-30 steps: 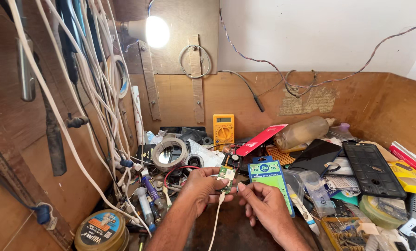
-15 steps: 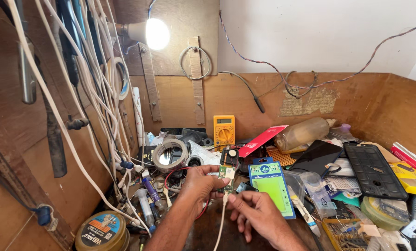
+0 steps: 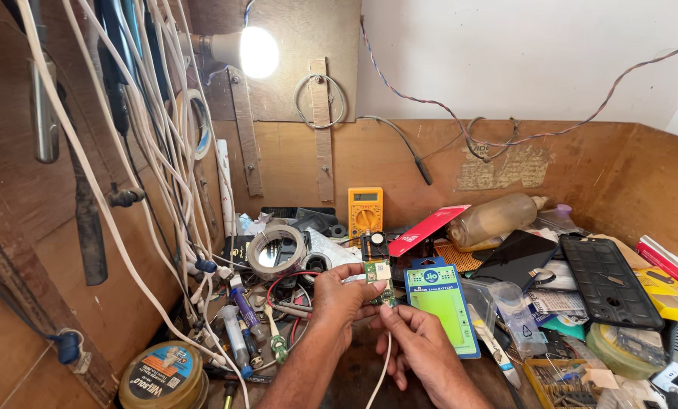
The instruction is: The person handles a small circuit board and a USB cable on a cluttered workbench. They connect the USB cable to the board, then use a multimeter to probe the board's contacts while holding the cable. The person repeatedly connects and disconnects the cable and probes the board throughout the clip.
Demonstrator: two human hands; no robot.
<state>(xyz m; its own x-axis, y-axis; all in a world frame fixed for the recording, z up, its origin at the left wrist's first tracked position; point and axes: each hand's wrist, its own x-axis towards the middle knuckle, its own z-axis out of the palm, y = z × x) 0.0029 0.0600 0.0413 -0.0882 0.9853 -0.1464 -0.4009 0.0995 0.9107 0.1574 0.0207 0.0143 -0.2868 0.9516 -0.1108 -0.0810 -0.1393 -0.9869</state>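
My left hand pinches a small green circuit board upright by its edge, low in the middle of the view. My right hand sits just below it, fingertips closed on the end of a thin white cable that meets the board's lower edge and trails down between my forearms. A green and blue battery pack lies flat just right of both hands.
The wooden bench is cluttered: a yellow multimeter, tape roll, round tin, red card, plastic bottle, black tray. White cables hang down the left wall. A lit bulb glows above.
My right hand dropped away from the board half a second ago, then came back up under it with the cable end. The left hand kept holding the board.
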